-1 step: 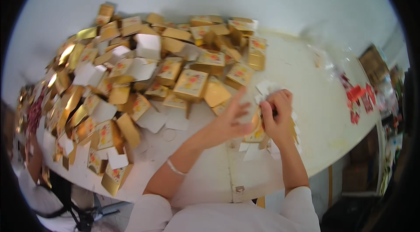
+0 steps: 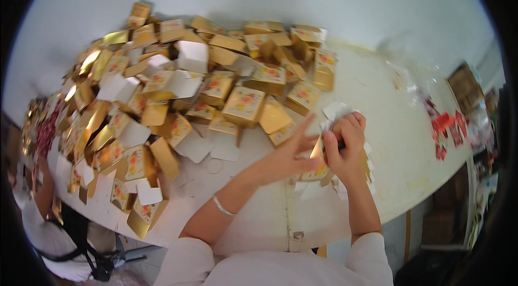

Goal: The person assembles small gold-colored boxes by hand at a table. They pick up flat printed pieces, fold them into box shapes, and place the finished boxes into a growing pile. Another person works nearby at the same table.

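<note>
My left hand [image 2: 288, 157] is open with its fingers spread, slightly blurred, just left of my right hand. My right hand [image 2: 345, 143] is curled, thumb against the fingers, and a small dark bit shows inside the grip; what it is I cannot make out. Beneath both hands lies a stack of flat gold cartons [image 2: 316, 174] with a flower print and white flaps sticking out at its edges. My right hand covers much of this stack. Just beyond my left hand stands a folded gold box [image 2: 302, 96] with a floral top.
A large heap of gold floral boxes [image 2: 244, 104], many with flaps standing up, covers the table's left and back. Red packets [image 2: 443, 122] and clear plastic [image 2: 414, 91] lie at the right. A brown carton [image 2: 466, 87] stands beyond the right edge. Another person's arm [image 2: 45, 191] shows at far left.
The whole view has shifted slightly, so the heap sits a little farther right in the picture. My hands keep nearly the same pose over the flat cartons.
</note>
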